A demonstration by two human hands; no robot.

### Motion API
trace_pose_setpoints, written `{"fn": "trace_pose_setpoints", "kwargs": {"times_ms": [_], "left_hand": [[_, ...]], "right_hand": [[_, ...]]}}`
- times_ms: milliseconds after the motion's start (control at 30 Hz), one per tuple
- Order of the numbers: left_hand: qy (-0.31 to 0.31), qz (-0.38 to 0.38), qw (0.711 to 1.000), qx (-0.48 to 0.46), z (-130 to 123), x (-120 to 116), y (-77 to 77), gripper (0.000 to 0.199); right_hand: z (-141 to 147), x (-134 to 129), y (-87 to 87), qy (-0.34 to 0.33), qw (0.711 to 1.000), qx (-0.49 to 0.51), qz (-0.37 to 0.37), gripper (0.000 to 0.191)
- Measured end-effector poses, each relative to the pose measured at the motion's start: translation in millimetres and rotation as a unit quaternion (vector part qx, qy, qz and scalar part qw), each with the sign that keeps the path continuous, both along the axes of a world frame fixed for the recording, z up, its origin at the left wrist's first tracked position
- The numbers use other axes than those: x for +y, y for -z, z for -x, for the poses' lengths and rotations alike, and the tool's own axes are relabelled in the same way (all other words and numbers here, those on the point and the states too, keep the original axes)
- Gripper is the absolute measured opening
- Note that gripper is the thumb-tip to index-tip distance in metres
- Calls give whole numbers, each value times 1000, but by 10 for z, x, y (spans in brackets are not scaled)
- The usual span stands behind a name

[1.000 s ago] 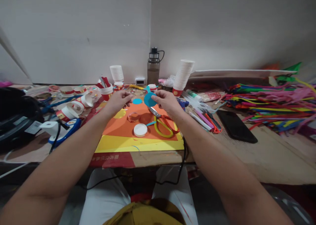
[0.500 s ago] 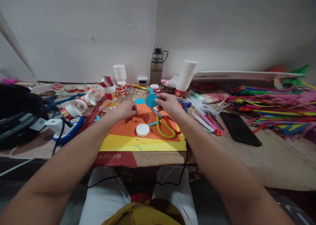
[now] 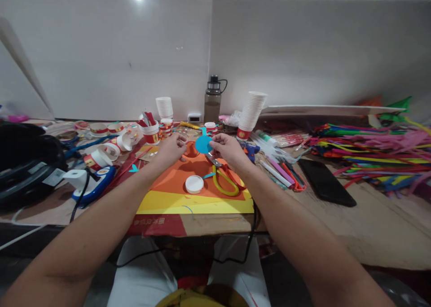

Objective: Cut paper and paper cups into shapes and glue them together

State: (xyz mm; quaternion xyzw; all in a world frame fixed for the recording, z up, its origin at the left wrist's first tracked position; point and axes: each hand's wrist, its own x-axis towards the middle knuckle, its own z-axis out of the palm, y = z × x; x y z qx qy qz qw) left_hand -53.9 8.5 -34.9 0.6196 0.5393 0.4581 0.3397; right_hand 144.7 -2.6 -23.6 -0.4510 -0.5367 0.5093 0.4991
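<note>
A blue paper disc with a small tab on top [image 3: 203, 144] is pinched at its right edge by my right hand [image 3: 225, 146]. Left of the disc, my left hand [image 3: 174, 147] has its fingers pressed together; what is between them is too small to make out. A rounded orange piece [image 3: 191, 149] shows between my left hand and the disc. Below lie orange paper [image 3: 175, 177] and yellow paper [image 3: 161, 203], with a round white lid [image 3: 194, 184] and yellow-and-red handled scissors [image 3: 225, 181] on top.
Behind stand a bottle [image 3: 213, 99], stacked paper cups [image 3: 253, 114] and a cup of tools [image 3: 149, 133]. To the right are markers [image 3: 276, 172], a black phone [image 3: 326, 182] and colourful pipe cleaners [image 3: 363, 150]. A blue-and-white power strip [image 3: 96, 188] lies left.
The view has tilted up. My left hand has moved nearer the disc in my right hand. A separate blue oval seen between the hands before no longer shows.
</note>
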Motion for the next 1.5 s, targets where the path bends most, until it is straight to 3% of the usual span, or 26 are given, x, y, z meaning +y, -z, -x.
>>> {"fn": "trace_pose_setpoints", "kwargs": {"times_ms": [333, 533, 667, 833, 967, 1233, 1500], "left_hand": [[53, 49, 992, -99, -74, -36, -3, 13], [37, 62, 988, -136, -64, -25, 0, 21], [37, 74, 987, -136, -75, -35, -15, 14], [51, 71, 988, -128, -83, -55, -33, 17], [60, 44, 990, -124, -76, -61, -27, 28], [39, -89, 993, -61, -56, -33, 53, 32], [65, 7, 980, -189, -100, -75, -24, 42]], "right_hand": [[-47, 18, -29, 19, 993, 116, 24, 24], [-57, 39, -48, 41, 992, 117, 8, 28], [-60, 27, -85, 76, 991, 111, -17, 23], [-72, 19, -84, 63, 993, 99, -24, 23], [-75, 36, -65, 63, 993, 93, -30, 21], [-78, 89, -51, 70, 993, 79, -52, 23], [-56, 60, -1, 14, 996, 65, -53, 25]]}}
